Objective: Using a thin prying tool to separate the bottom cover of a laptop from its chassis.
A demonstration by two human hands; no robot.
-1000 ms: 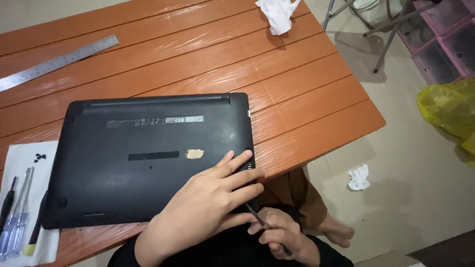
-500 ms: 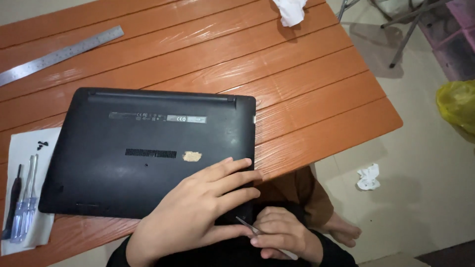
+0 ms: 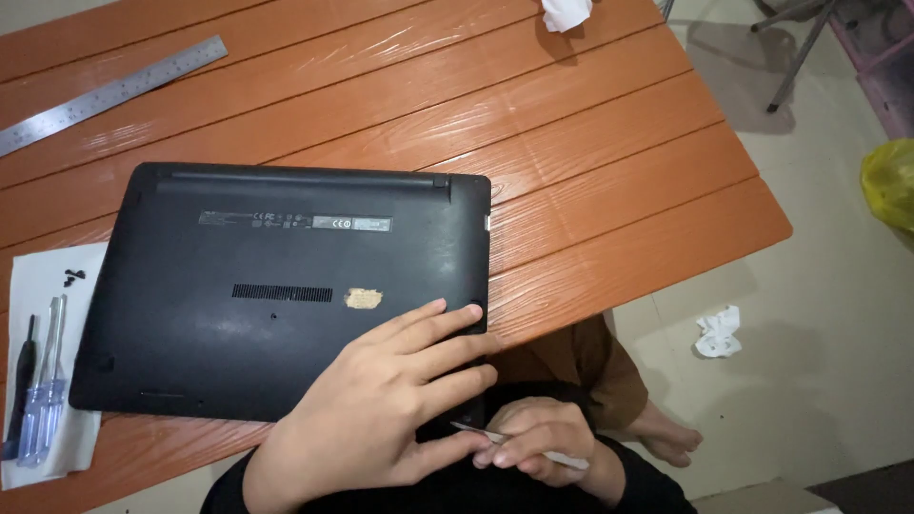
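Note:
A black laptop lies upside down on the orange wooden table, its bottom cover facing up. My left hand presses flat on the laptop's near right corner, fingers spread. My right hand is just below the table's near edge, pinching a thin flat metal tool whose tip meets the laptop's front right corner, partly hidden under my left fingers.
A steel ruler lies at the far left. Left of the laptop, a white sheet holds several small black screws and screwdrivers. Crumpled tissue sits at the far edge; another scrap is on the floor beside a yellow bag.
The view has drifted so the table sits further left. My right hand with the tool has come up closer under my left fingers at the laptop's corner.

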